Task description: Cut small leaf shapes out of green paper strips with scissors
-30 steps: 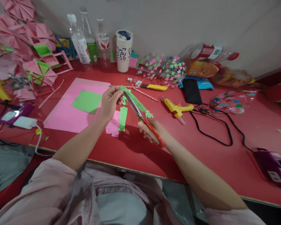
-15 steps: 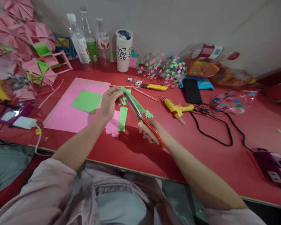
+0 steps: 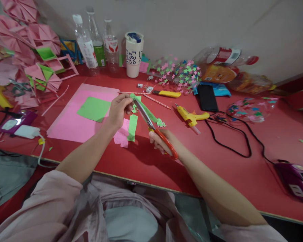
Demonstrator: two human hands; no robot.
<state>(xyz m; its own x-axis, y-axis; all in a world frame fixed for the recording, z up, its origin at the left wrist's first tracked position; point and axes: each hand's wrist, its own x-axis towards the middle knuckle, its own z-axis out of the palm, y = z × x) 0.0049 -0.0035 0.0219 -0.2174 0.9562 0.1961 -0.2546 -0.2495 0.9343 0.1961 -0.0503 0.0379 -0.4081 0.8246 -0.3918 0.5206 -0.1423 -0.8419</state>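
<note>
My left hand (image 3: 118,111) pinches a small green paper piece (image 3: 134,107) above the red table (image 3: 242,174). My right hand (image 3: 163,141) grips red-handled scissors (image 3: 155,129), whose blades reach up into the green paper at the left fingertips. A green paper strip (image 3: 132,127) and pink scraps (image 3: 121,136) lie on the table below the hands. A green star cutout (image 3: 160,123) rests just right of the blades.
A pink sheet (image 3: 68,121) carrying a green square (image 3: 94,109) lies left. A yellow glue gun (image 3: 192,116), yellow utility knife (image 3: 166,93), black phone (image 3: 207,97) and black cables sit right. Bottles, a white cup (image 3: 133,53), paper stars and folded pink paper line the back.
</note>
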